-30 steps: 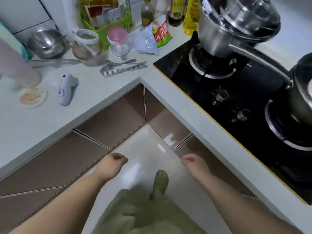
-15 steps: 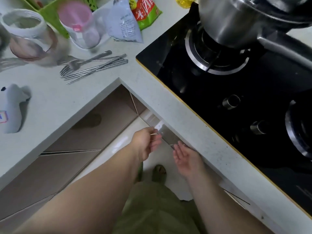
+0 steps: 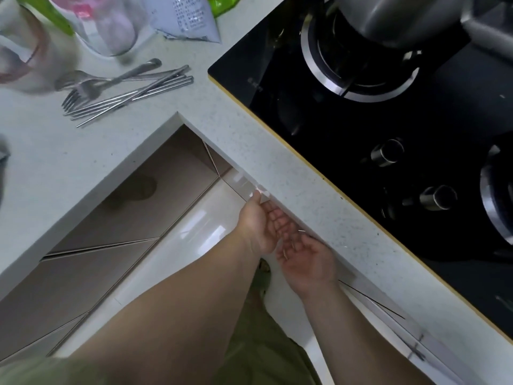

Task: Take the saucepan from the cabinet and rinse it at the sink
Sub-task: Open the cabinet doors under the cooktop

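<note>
From the head camera, both your arms reach forward and down to the counter (image 3: 299, 190) edge below the hob (image 3: 388, 120). Your left hand (image 3: 261, 223) is palm-up, fingers curled under the overhang at the top of a cabinet door (image 3: 238, 182); whether they actually grip it is hidden. Your right hand (image 3: 308, 259) lies just beside it, palm-up, fingers loosely bent under the same edge, holding nothing visible. No saucepan shows inside the cabinet; one steel pot (image 3: 397, 18) stands on the far burner. Two burners and two knobs (image 3: 387, 152) show. One fork (image 3: 83, 90) lies beside a bundle of chopsticks (image 3: 133, 95), too overlapped to count.
</note>
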